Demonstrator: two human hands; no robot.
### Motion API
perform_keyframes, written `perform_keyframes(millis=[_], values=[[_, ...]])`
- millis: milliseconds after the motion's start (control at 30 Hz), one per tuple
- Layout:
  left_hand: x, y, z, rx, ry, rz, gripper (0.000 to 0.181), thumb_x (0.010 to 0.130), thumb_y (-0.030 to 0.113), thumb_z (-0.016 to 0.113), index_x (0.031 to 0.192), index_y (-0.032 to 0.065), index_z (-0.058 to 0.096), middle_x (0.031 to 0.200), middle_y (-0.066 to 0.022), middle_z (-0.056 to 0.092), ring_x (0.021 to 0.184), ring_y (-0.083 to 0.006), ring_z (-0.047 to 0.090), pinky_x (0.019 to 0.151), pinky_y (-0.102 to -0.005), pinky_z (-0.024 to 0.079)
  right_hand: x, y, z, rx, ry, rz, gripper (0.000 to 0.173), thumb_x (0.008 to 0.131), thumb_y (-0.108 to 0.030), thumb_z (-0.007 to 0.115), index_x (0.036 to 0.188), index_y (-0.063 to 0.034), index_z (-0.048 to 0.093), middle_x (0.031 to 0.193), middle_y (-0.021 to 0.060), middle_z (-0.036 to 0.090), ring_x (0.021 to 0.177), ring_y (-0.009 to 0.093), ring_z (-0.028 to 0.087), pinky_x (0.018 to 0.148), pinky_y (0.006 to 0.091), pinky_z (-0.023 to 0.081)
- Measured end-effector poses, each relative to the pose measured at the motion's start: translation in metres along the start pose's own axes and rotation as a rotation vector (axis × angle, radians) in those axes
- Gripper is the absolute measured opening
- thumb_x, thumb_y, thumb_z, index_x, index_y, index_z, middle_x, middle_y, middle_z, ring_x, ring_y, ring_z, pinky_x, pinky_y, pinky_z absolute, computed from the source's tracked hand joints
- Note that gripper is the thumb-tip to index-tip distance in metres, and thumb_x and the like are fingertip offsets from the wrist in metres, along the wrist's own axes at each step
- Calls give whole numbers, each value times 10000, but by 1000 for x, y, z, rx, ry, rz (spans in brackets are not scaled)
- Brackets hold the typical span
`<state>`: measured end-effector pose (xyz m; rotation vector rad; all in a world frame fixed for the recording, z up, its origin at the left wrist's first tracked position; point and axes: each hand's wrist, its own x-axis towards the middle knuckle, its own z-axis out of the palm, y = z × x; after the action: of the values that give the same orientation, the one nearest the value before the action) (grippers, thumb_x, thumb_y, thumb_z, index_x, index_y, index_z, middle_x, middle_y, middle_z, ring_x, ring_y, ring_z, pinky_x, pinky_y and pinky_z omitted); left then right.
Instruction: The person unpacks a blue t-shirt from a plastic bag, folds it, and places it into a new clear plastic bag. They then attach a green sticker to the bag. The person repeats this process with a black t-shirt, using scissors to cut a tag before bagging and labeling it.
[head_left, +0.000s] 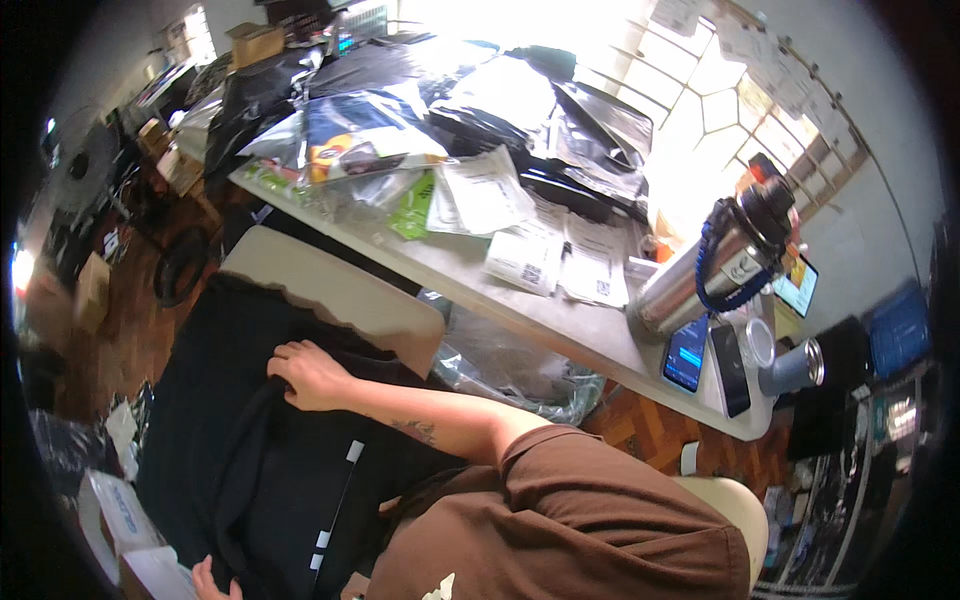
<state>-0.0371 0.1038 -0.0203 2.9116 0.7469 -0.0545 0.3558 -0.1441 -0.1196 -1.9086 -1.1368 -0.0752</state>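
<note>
A large black cloth (300, 480), possibly a garment, is spread before me over a beige board or small tabletop (337, 289). My right hand (311, 375) lies on the cloth's upper part, with its fingers curled on a raised fold. At the lower left rim of the view my left hand (214, 579) touches the cloth's near edge. Only some of its fingers show, so its grip is hidden. Small white tags (355, 451) sit along a dark line on the cloth.
A white table (465, 285) holds plastic-wrapped packages (375, 127), printed papers (487, 195), a steel bottle (705, 262), two phones (686, 356) and a tumbler (791, 367). Beneath it is a clear plastic bag (517, 367). White boxes (124, 510) stand left, near a fan (79, 165).
</note>
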Motion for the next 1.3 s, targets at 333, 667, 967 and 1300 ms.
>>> perform_keyframes(millis=[333, 667, 967, 1300], values=[[-6, -35, -16, 83, -59, -187, 466, 903, 336, 651, 1158, -52, 603, 1099, -257, 620, 1032, -420, 564, 946, -454, 430, 0, 6, 6, 63, 34, 10, 295, 646, -32, 700, 931, -74, 634, 969, 101, 595, 1033, 308, 571, 883, 413, 439], [14, -47, 14, 235, -30, 88, 607, 965, 356, 561, 1441, 9, 410, 1485, -225, 391, 1364, -394, 353, 1142, -452, 257, 2, 14, 13, 131, 56, 4, 284, 648, -18, 693, 918, -86, 637, 962, 95, 608, 1033, 306, 574, 879, 418, 434], [16, -69, 28, 114, -182, 132, 562, 920, 203, 556, 1452, 73, 431, 1505, -198, 382, 1396, -382, 319, 1168, -440, 212, 2, 15, 16, 136, 52, 26, 280, 645, -12, 674, 912, -94, 671, 977, 110, 622, 1040, 323, 572, 886, 445, 432], [19, -63, 14, 29, -35, 165, 548, 768, -2, 445, 1306, -13, 553, 1322, -226, 565, 1278, -367, 486, 1126, -416, 321, 12, 4, -9, 285, -140, 103, 285, 625, -84, 757, 894, -116, 665, 955, 87, 623, 1027, 292, 583, 891, 440, 411]])
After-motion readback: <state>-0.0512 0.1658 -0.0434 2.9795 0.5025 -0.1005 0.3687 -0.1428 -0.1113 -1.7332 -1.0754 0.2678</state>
